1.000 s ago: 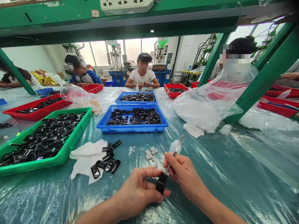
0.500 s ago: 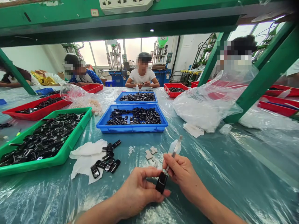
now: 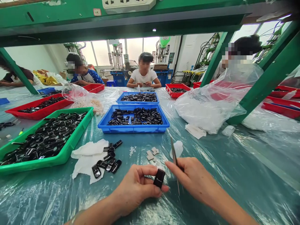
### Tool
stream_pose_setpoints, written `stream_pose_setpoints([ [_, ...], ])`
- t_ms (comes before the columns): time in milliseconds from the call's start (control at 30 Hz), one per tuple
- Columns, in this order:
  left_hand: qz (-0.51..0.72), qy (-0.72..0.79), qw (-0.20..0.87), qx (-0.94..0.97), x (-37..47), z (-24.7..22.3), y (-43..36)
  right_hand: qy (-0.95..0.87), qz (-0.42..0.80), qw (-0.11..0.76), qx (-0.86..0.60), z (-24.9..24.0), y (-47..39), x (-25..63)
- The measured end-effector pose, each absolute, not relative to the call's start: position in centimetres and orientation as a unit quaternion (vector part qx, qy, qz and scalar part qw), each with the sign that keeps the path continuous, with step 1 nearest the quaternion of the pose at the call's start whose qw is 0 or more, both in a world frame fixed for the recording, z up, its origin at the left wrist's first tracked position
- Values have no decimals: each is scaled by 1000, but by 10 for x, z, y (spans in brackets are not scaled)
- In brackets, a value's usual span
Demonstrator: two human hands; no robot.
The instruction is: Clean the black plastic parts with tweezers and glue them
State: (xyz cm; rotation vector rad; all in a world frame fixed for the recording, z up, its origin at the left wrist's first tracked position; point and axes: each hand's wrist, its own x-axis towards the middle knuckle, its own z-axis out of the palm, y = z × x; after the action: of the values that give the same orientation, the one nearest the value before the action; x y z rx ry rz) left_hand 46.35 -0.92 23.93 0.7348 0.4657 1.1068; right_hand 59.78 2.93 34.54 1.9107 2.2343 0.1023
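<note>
My left hand (image 3: 138, 189) is closed, pinching a small glossy black plastic piece (image 3: 159, 178) between thumb and fingers; pale lettering shows on its face. To its right, my right hand (image 3: 189, 175) grips slim metal tweezers (image 3: 174, 151) near their middle. Their thin lower end points down, apart from the black piece. Beyond the hands are small off-white blocks (image 3: 150, 155), a pile of tiny white bits (image 3: 132, 151) and a translucent white object (image 3: 178, 148). Several similar black pieces (image 3: 110, 164) lie on and beside a white cloth (image 3: 81, 162) at the left.
Filled with black pieces are a green tray (image 3: 67, 156), a blue tray (image 3: 133, 128) with another behind it, and red trays (image 3: 35, 116). Plastic bags (image 3: 199, 107) rest by a green post (image 3: 255, 90) at right. Co-workers sit across the plastic-covered table. A green beam (image 3: 70, 18) crosses overhead.
The tweezers have drawn away from the black piece to the right and swung to point downward. My left hand has turned the piece so its lettered face shows.
</note>
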Motion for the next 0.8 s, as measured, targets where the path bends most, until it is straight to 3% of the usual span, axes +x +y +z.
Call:
stream_pose_setpoints([
  [67,513,210,758,344,463,239,-10,726,56,165,665,335,29,598],
  [200,520,210,750,351,463,238,-11,696,71,203,685,320,26,602],
  [567,567,184,726,342,464,236,-7,762,47,137,631,354,26,598],
  [800,562,187,703,395,464,229,-5,746,64,250,614,360,27,613],
])
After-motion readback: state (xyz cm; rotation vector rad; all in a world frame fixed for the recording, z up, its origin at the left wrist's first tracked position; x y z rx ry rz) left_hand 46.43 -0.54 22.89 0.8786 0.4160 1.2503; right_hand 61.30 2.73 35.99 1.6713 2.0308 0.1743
